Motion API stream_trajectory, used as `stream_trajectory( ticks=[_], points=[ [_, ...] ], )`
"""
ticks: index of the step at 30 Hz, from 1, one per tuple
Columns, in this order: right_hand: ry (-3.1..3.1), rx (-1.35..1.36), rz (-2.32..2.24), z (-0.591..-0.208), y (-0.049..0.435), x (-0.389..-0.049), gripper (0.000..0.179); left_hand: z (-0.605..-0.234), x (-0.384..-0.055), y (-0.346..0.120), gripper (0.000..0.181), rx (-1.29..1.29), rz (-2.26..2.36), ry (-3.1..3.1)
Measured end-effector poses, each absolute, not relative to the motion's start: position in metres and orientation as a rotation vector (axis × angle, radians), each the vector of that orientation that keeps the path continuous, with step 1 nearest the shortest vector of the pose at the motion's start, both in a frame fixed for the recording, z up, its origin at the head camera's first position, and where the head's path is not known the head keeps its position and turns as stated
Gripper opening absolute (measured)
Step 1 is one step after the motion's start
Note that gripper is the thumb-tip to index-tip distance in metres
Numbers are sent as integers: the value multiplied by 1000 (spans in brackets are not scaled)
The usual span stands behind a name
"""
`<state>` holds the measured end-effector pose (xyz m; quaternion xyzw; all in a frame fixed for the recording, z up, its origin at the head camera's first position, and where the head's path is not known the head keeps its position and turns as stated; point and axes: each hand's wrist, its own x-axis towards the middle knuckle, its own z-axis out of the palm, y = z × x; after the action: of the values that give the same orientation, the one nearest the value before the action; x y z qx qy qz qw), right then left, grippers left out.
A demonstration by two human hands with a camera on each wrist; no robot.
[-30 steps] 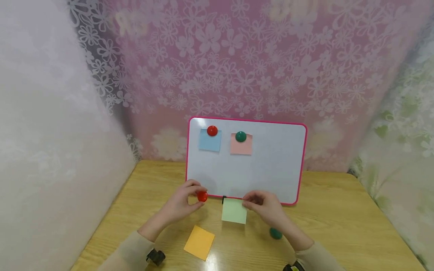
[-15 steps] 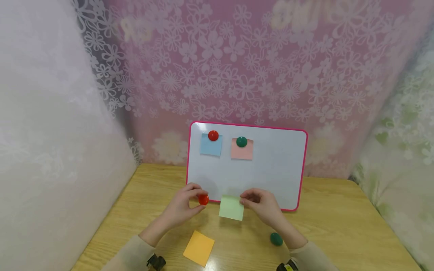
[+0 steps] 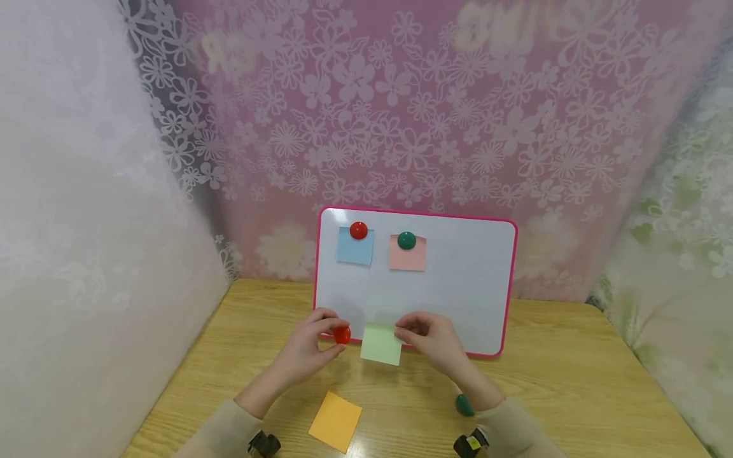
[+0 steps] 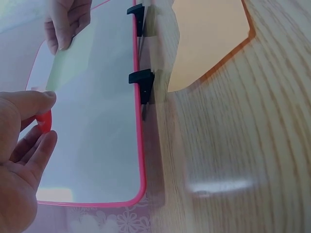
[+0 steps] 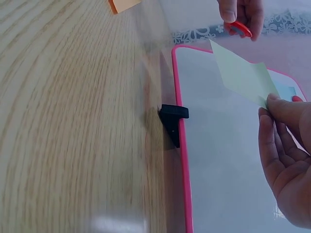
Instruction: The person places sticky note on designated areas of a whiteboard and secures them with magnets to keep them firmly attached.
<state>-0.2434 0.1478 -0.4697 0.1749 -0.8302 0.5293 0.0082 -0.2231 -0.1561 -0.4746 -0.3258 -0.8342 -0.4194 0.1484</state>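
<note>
Head view, I see the left hand (image 3: 303, 345) pinching a red magnet (image 3: 342, 335), the right hand (image 3: 433, 342) pinching a green note (image 3: 380, 345) before the whiteboard (image 3: 458, 286); left wrist, fingers (image 4: 42, 149) closed on the magnet; right wrist, note gripped by its edge, apart from the magnet.

The pale green square note (image 3: 380, 344) hangs slightly tilted, gripped near its upper right corner, before the whiteboard's (image 3: 458, 280) lower edge. The round glossy red magnet (image 3: 343, 335) is pinched left of the note, apart.
</note>
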Motion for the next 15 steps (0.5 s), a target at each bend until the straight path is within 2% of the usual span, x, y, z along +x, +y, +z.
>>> stream_trajectory(
  ticks=[15],
  points=[
    [-2572,441,1725,-472,134,-255,14,-473,-229,-154,38,-903,-1185,-2378]
  ],
)
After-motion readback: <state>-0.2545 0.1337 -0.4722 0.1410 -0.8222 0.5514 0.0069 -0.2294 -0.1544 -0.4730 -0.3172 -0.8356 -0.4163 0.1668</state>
